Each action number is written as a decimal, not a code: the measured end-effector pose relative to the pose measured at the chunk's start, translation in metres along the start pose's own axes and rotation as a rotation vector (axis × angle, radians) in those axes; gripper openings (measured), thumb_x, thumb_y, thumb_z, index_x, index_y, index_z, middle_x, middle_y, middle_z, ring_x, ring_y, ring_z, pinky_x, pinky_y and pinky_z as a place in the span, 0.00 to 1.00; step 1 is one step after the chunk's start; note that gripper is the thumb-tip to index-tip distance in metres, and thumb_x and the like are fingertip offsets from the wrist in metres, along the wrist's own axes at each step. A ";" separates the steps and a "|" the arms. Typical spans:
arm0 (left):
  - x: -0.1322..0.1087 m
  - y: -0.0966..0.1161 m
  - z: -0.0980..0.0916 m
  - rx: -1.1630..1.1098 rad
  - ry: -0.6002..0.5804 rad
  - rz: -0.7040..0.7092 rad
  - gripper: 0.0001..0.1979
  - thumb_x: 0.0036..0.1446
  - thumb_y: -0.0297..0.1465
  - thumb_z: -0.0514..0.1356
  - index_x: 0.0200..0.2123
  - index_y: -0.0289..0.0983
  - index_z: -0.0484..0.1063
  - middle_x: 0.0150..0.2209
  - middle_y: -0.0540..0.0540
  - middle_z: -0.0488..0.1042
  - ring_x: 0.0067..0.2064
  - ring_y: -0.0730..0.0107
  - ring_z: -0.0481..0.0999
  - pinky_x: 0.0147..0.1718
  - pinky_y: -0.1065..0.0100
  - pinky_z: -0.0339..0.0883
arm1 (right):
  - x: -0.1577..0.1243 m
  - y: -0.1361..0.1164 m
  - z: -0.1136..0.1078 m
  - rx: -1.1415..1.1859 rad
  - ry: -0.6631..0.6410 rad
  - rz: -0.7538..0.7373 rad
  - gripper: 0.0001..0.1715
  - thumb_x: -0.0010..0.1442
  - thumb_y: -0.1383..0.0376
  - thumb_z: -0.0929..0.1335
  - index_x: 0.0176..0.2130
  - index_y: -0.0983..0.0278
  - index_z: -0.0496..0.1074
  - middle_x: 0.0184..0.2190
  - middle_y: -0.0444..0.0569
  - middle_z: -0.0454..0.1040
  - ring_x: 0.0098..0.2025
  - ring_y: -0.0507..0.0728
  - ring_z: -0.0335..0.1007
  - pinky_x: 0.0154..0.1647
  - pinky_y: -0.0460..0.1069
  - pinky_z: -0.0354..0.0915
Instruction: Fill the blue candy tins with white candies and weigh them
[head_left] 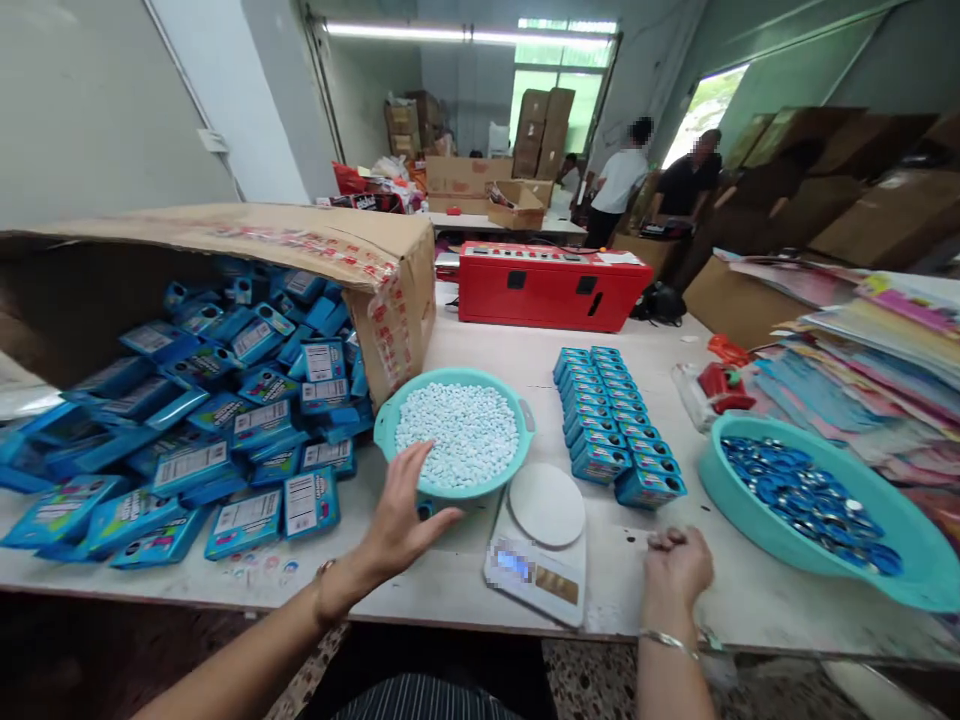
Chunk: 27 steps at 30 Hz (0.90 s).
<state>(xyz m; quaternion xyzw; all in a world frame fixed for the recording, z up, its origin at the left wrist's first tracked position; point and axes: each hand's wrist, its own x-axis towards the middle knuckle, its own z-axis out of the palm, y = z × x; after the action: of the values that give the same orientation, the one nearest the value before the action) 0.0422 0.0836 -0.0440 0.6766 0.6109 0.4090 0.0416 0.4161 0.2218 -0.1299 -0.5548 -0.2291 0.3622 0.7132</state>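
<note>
My left hand [403, 515] is open, thumb and fingers spread, at the front left rim of a turquoise bowl [459, 435] full of small pale blue pellets. No object shows in its fingers. My right hand [679, 562] is closed on the white table, right of the scale; what it holds, if anything, is hidden. A white scale [546, 507] with a round plate lies between my hands, nothing on its plate. Behind it, small blue boxes [596, 455] stand in two rows. At the right, a turquoise basin [787, 520] holds many blue and silver round pieces.
A tipped cardboard box [397, 330] spills blue packages [247, 520] over the left side. Behind are a red machine [551, 290] and a red tape dispenser [724, 388]. Stacked printed sheets [862, 370] lie at the right. People stand in the background.
</note>
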 end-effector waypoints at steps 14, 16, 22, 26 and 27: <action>-0.068 -0.053 0.013 -0.385 -0.021 -0.367 0.14 0.54 0.37 0.62 0.43 0.38 0.73 0.41 0.44 0.79 0.43 0.61 0.79 0.43 0.61 0.74 | -0.147 0.000 0.232 -1.243 -1.450 -0.612 0.33 0.56 0.49 0.70 0.55 0.63 0.68 0.53 0.61 0.69 0.55 0.68 0.64 0.52 0.58 0.62; -0.064 -0.043 0.006 -0.444 -0.003 -0.416 0.15 0.52 0.37 0.64 0.43 0.39 0.73 0.39 0.45 0.79 0.41 0.62 0.79 0.43 0.62 0.74 | -0.152 0.010 0.240 -1.347 -1.490 -0.551 0.30 0.58 0.53 0.70 0.56 0.63 0.67 0.55 0.63 0.66 0.57 0.69 0.62 0.53 0.58 0.60; -0.028 -0.002 0.024 -0.613 -0.076 -0.388 0.18 0.49 0.33 0.65 0.45 0.37 0.72 0.38 0.46 0.80 0.39 0.64 0.79 0.42 0.63 0.73 | -0.129 0.017 0.258 -1.188 -1.375 -0.192 0.05 0.62 0.66 0.66 0.38 0.64 0.73 0.40 0.54 0.75 0.44 0.60 0.69 0.44 0.50 0.60; 0.003 0.028 0.073 -0.590 -0.191 -0.248 0.19 0.50 0.28 0.64 0.47 0.37 0.70 0.41 0.44 0.79 0.42 0.61 0.79 0.45 0.61 0.72 | -0.103 0.002 0.274 -1.046 -1.273 0.104 0.07 0.60 0.65 0.67 0.30 0.65 0.70 0.25 0.46 0.71 0.27 0.52 0.64 0.29 0.45 0.59; 0.009 0.033 0.088 -0.569 -0.215 -0.217 0.19 0.50 0.27 0.64 0.47 0.37 0.70 0.42 0.43 0.78 0.43 0.60 0.79 0.45 0.60 0.72 | -0.098 -0.002 0.277 -0.991 -1.244 0.188 0.08 0.61 0.64 0.67 0.30 0.65 0.69 0.23 0.45 0.70 0.23 0.50 0.61 0.26 0.44 0.58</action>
<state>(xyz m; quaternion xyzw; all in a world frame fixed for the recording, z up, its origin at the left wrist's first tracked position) 0.1206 0.1218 -0.0792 0.6081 0.5327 0.4828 0.3368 0.1532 0.3195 -0.0429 -0.5203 -0.6713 0.5198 0.0917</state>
